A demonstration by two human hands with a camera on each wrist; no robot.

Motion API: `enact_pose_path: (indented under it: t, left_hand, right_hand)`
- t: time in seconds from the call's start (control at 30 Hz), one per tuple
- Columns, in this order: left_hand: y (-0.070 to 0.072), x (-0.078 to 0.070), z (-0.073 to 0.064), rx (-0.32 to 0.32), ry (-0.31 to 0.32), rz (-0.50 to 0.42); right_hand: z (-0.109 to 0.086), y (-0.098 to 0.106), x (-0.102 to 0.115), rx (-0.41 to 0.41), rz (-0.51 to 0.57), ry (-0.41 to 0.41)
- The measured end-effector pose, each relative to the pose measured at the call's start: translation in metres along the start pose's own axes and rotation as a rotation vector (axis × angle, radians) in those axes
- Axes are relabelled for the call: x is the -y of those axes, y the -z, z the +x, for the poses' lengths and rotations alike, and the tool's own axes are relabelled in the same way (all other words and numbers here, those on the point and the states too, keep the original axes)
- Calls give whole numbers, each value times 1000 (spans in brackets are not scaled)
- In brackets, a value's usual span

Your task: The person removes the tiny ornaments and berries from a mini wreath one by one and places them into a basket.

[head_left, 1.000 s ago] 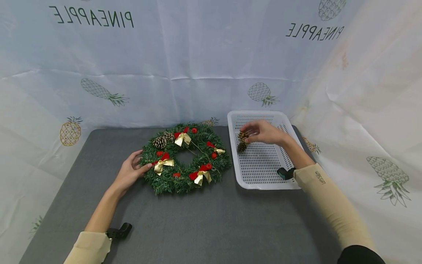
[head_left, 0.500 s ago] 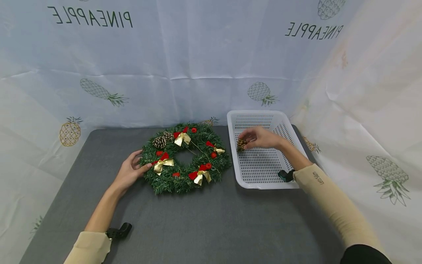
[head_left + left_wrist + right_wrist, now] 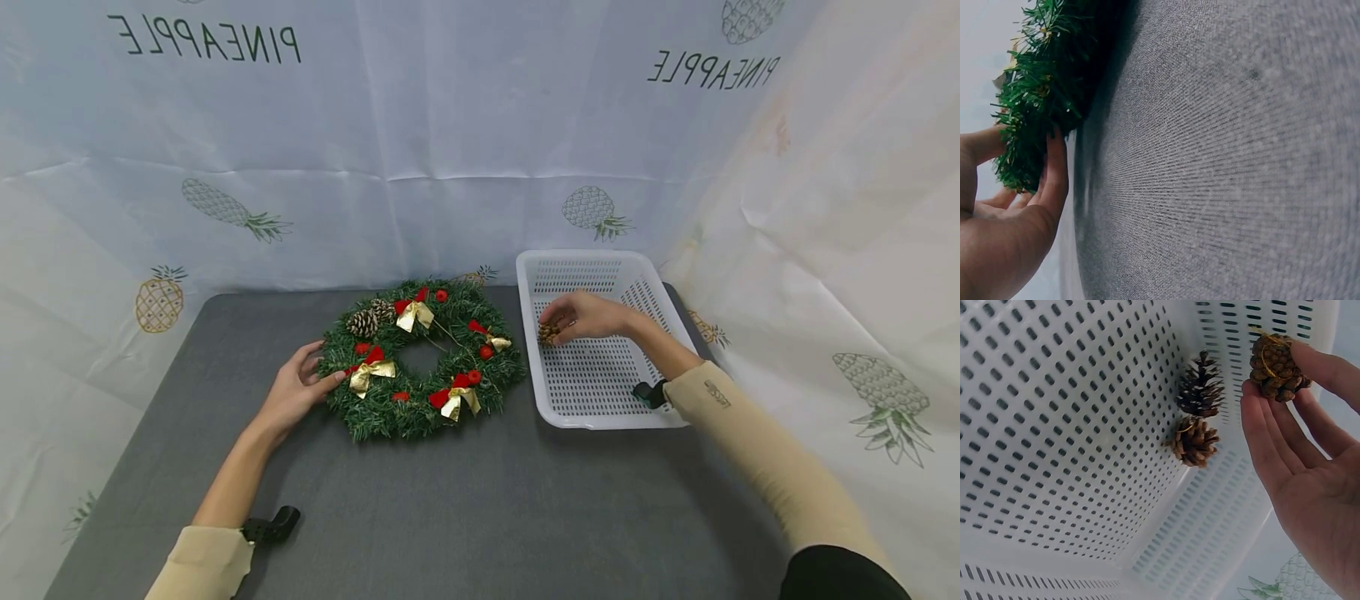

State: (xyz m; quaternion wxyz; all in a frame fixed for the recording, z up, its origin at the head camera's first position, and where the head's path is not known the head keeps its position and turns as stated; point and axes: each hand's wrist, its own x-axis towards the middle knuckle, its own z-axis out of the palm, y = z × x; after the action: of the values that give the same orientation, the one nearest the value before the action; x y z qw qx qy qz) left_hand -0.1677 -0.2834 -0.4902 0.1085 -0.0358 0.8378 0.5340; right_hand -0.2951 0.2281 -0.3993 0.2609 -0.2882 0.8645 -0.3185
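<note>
A green Christmas wreath [image 3: 495, 325] lies on the table, trimmed with gold-and-red bows, red berries and brown pine cones. At its left edge my left hand [image 3: 292, 396] grips it, thumb on top and fingers round the outer side, as the left wrist view also shows. Inside the white basket [image 3: 570, 421], my right hand [image 3: 588, 317] holds a pine cone [image 3: 1275, 365] with a gold string between thumb and fingertips. Two more cones, a dark pine cone [image 3: 1200, 387] and a lighter brown pine cone [image 3: 1194, 442], lie in the basket; the hand hides them in the head view.
A grey cloth-covered table [image 3: 450, 517] lies under everything. White pineapple-print curtains [image 3: 420, 125] hang behind it and at both sides. The basket's raised rim surrounds the right hand and stands close to the wreath's right edge.
My right hand has moved slightly nearer and lower in the basket, and less of the pine cones shows beneath it. The left hand and the wreath stay in place.
</note>
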Motion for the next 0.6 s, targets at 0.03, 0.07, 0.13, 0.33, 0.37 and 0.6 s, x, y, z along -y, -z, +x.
enact_pose_path:
  t: [0.03,0.07,0.13,0.33,0.37,0.6]
  left_hand:
    - [0,0,0,-1,2,1]
    - [0,0,0,-1,2,2]
    - [0,1,1,-3,4,3]
    - [0,0,0,-6,7,7]
    - [0,0,0,-5,8,7]
    - [0,1,1,-3,3,6]
  right_hand:
    - [1,0,-1,12,0,-5]
    - [1,1,-1,22,-4,-11]
    - [2,2,-2,41,-17,-20]
    - [5,3,-3,94,-18,-49]
    - [5,3,-3,102,-15,-49]
    - [10,2,-6,152,3,-45]
